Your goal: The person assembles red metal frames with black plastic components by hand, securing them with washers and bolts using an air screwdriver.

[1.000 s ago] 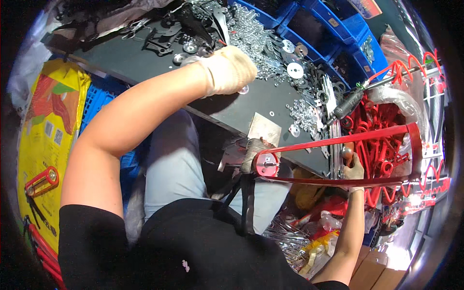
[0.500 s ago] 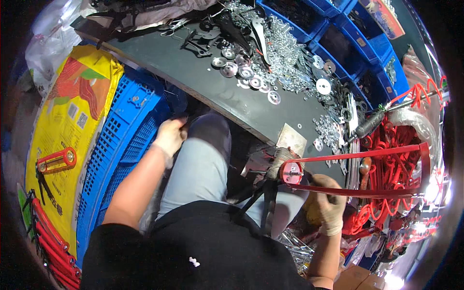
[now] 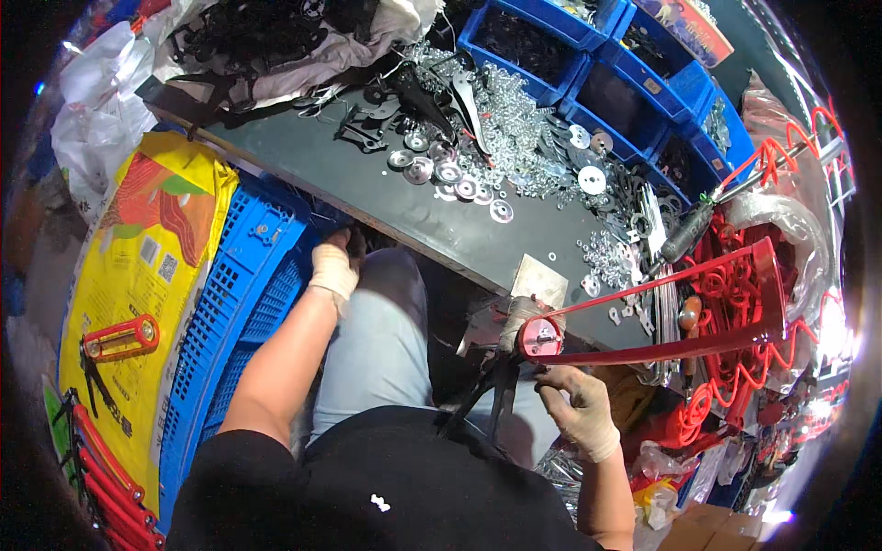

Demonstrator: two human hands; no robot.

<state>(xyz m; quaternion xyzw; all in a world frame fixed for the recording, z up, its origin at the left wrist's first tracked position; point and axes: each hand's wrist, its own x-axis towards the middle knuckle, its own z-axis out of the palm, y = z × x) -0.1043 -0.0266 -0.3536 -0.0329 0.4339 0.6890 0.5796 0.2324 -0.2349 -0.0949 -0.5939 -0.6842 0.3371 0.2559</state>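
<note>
Fingers of the gloved right hand (image 3: 574, 409) curl loosely around the black handles just under the red frame's (image 3: 680, 312) round hub, while the left hand (image 3: 333, 268) grips the blue crate (image 3: 241, 303) rim, so the one-handed frame may tip.

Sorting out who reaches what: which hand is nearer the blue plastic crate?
Left. The left hand is at the blue plastic crate's upper corner, seemingly touching it; the right hand is far across the lap, under the red frame.
</note>
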